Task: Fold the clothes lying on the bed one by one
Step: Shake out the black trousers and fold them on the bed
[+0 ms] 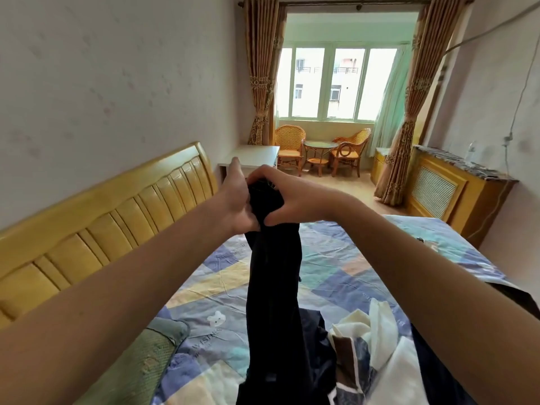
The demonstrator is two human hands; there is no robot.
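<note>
A long black garment point(273, 287) hangs in the air above the bed point(336, 258), its top end bunched between both hands. My left hand point(238, 200) holds it from the left, with the thumb pointing up. My right hand point(280, 194) grips the bunched top from above and the right, fingers curled over the cloth. The garment's lower end trails down to the near edge of the view. A heap of other clothes point(377, 346), white, cream and dark patterned, lies on the bed at the lower right.
A yellow headboard point(111, 217) runs along the left. A green pillow point(140, 361) lies at the lower left. A white bedside table point(251, 156) stands behind the hands. Wicker chairs point(289, 144) and a round table point(320, 154) stand by the window. A radiator cabinet point(455, 191) is at the right.
</note>
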